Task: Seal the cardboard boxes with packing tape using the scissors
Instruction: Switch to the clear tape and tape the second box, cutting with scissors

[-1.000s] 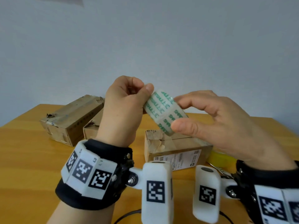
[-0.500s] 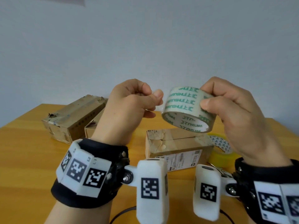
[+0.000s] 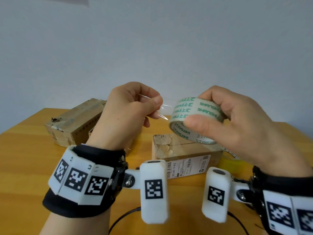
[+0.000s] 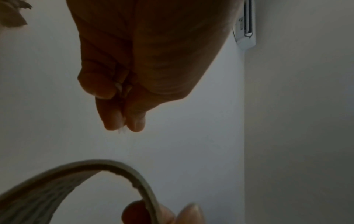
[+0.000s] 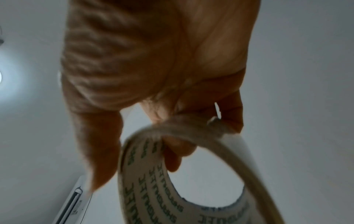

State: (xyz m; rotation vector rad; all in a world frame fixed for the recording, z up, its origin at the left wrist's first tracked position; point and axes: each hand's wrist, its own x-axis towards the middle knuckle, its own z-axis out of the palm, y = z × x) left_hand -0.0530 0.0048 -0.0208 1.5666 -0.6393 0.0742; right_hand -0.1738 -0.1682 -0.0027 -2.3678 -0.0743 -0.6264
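Observation:
My right hand (image 3: 218, 114) grips a roll of clear packing tape (image 3: 194, 116) with green lettering, thumb on its outer face and fingers round the far side, held up above the table. In the right wrist view the tape roll (image 5: 172, 189) fills the lower half. My left hand (image 3: 152, 106) pinches the free end of the tape (image 3: 163, 110) between thumb and forefinger, a short clear strip stretched to the roll. The left wrist view shows the same pinch of my left hand (image 4: 122, 125). A labelled cardboard box (image 3: 184, 155) lies below my hands. No scissors are clearly visible.
Two more worn cardboard boxes (image 3: 74, 122) lie at the back left of the wooden table (image 3: 25, 163). A yellow tape roll (image 3: 230, 164) sits behind my right wrist. A black cable (image 3: 122, 219) runs along the near edge. A grey wall stands behind.
The right hand turned the roll and shifted it right. The left hand took hold of the tape's end, and a short clear strip now spans the gap between the hands.

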